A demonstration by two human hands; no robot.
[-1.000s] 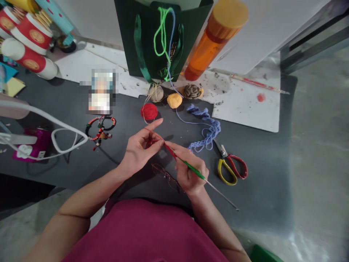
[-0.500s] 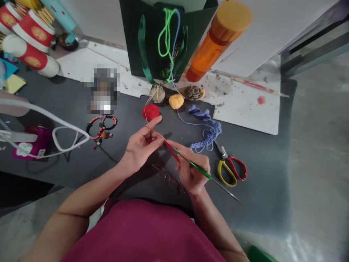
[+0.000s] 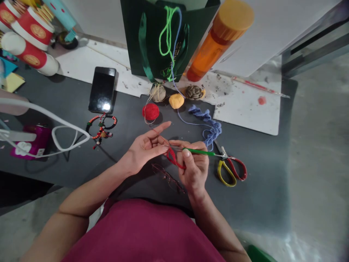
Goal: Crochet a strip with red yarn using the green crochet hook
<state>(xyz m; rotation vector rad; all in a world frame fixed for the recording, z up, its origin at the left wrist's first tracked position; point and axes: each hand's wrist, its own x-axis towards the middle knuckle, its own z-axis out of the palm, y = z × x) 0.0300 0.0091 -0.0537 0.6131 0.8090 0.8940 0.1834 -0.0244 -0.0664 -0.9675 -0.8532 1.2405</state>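
My left hand (image 3: 145, 149) pinches the red crocheted strip (image 3: 172, 157) near its upper end, index finger raised with red yarn over it. In my right hand (image 3: 195, 165) is the green-handled crochet hook (image 3: 200, 151), held nearly level, its tip at my left fingertips. The red strip hangs in a curve between both hands. Beyond them lie a red yarn ball (image 3: 151, 111), a yellow ball (image 3: 176, 101) and a beige ball (image 3: 158, 92). Blue crochet work (image 3: 212, 131) lies right of my hands.
Scissors (image 3: 227, 169) lie to the right, eyeglasses (image 3: 167, 178) near the table edge. A phone (image 3: 103, 89) and beaded bracelets (image 3: 101, 129) are at left. Behind stand a dark green bag (image 3: 152, 40) and an orange bottle (image 3: 215, 40). A white cable (image 3: 54, 116) loops at far left.
The hook has swung from a steep slant to nearly level as my right hand turned. My left hand has shifted slightly right, and the red strip now hangs in a wider curve.
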